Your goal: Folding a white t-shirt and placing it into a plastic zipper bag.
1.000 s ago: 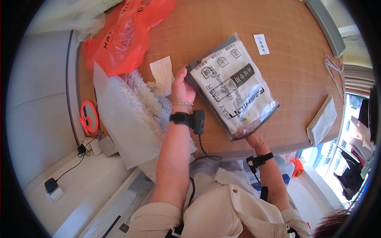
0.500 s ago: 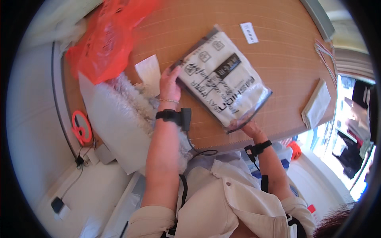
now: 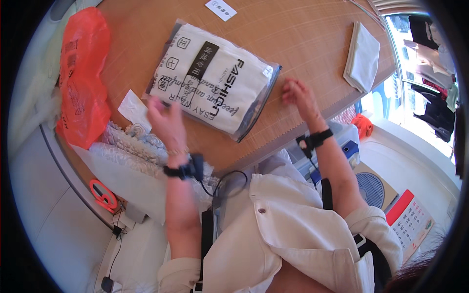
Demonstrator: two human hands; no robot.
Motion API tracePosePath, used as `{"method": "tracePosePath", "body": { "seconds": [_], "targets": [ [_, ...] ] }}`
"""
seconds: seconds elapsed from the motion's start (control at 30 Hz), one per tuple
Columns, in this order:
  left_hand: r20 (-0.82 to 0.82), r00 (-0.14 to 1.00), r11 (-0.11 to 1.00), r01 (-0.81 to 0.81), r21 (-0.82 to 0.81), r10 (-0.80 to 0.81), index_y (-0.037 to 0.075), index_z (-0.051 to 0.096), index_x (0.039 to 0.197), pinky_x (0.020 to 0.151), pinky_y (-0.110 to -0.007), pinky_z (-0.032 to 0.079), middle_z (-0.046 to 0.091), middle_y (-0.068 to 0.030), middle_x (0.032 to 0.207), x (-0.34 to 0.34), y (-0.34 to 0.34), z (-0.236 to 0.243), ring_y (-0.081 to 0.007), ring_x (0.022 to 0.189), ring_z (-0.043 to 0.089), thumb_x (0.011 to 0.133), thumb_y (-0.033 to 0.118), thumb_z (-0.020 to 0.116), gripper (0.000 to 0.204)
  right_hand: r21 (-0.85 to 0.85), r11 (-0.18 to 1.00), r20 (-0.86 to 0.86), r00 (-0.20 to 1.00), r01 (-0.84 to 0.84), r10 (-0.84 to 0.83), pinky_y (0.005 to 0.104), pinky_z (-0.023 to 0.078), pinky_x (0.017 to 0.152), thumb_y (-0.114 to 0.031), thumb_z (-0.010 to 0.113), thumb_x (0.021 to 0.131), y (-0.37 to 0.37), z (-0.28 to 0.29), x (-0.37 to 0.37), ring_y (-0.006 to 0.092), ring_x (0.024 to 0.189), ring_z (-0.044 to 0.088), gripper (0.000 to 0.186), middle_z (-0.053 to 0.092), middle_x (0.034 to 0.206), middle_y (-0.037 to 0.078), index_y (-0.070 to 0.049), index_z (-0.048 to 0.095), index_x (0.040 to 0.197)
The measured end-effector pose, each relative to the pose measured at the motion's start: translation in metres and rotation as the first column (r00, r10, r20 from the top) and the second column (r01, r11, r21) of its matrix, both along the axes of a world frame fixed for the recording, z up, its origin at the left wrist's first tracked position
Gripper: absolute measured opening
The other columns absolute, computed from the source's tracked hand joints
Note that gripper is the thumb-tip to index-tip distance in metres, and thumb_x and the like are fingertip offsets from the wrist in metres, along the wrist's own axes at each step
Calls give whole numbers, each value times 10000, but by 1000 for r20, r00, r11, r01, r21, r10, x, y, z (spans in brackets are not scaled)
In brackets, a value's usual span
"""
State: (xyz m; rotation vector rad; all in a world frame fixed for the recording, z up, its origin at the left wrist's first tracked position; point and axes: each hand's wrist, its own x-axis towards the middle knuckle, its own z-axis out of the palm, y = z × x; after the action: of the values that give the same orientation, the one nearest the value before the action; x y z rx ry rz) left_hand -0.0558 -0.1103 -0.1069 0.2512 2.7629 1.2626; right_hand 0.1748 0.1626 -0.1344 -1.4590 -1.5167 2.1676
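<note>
**Bagged garment lies flat on the table, both hands clear of it**

The clear plastic garment bag (image 3: 212, 78) with a folded white item inside lies flat on the woven tan table (image 3: 303, 44), near the middle of its near half. Its long axis runs on a diagonal, from the far-left corner down toward the near-right corner beside the table edge; the dark label strip and the printed lettering follow that same slant. The bag sits square and unwrinkled, all four corners down.

The left hand (image 3: 166, 122) hovers just off the bag's near-left edge, fingers loosely spread and gripping nothing. The right hand (image 3: 299, 97) hangs just beyond the bag's right corner, also open and empty, fingers curled slightly over the table. Neither one touches the bag as far as I can tell.

By my reading, the step in hand is the setting-down or squaring-up of the bagged piece. Any further handling would call for a grip at two opposite edges, since the slick film will slide on the mat.

Around it: a small white slip (image 3: 133, 108) by the left hand, pale lace fabric (image 3: 132, 144) below that, an orange plastic bag (image 3: 80, 78) to the left, a white card (image 3: 221, 9) far off, and a folded grey cloth (image 3: 362, 56) at the right.
</note>
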Motion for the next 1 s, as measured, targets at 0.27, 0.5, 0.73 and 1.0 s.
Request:
{"method": "tracePosePath", "body": {
  "seconds": [0.27, 0.5, 0.73, 1.0],
  "targets": [
    [806, 580, 987, -20, 159, -118, 1, 460, 1150, 545, -227, 472, 598, -70, 923, 167, -1, -1, -118, 712, 570, 749, 174, 738, 518, 671, 477, 208, 761, -568, 614, 312, 497, 754, 9, 572, 726, 64, 1, -50, 199, 871, 593, 540, 595, 1013, 97, -93, 514, 1254],
    [715, 698, 1000, 12, 14, -18, -34, 529, 1003, 573, -320, 497, 642, -112, 784, 174, 37, -7, -172, 641, 618, 792, 223, 694, 371, 761, 335, 303, 761, -555, 574, 401, 473, 836, 15, 556, 728, 47, -4, -58, 337, 972, 573, 423, 608, 1024, 161, -70, 566, 1142],
    [354, 928, 908, 245, -340, -118, -32, 521, 943, 653, -496, 488, 633, -266, 793, 180, 34, -9, -423, 731, 625, 868, 345, 543, 385, 767, 407, 186, 780, -496, 598, 407, 473, 810, -6, 544, 750, 42, -2, -54, 339, 941, 573, 324, 609, 969, 149, -62, 591, 1066],
    [397, 917, 824, 242, -512, -23, -34, 550, 889, 659, -503, 496, 627, -268, 733, 177, 45, -2, -428, 718, 625, 859, 377, 528, 412, 847, 399, 158, 883, -351, 442, 406, 478, 765, -53, 554, 769, 29, -18, -61, 342, 888, 579, 191, 600, 906, 173, -36, 566, 959]
  ]
}}
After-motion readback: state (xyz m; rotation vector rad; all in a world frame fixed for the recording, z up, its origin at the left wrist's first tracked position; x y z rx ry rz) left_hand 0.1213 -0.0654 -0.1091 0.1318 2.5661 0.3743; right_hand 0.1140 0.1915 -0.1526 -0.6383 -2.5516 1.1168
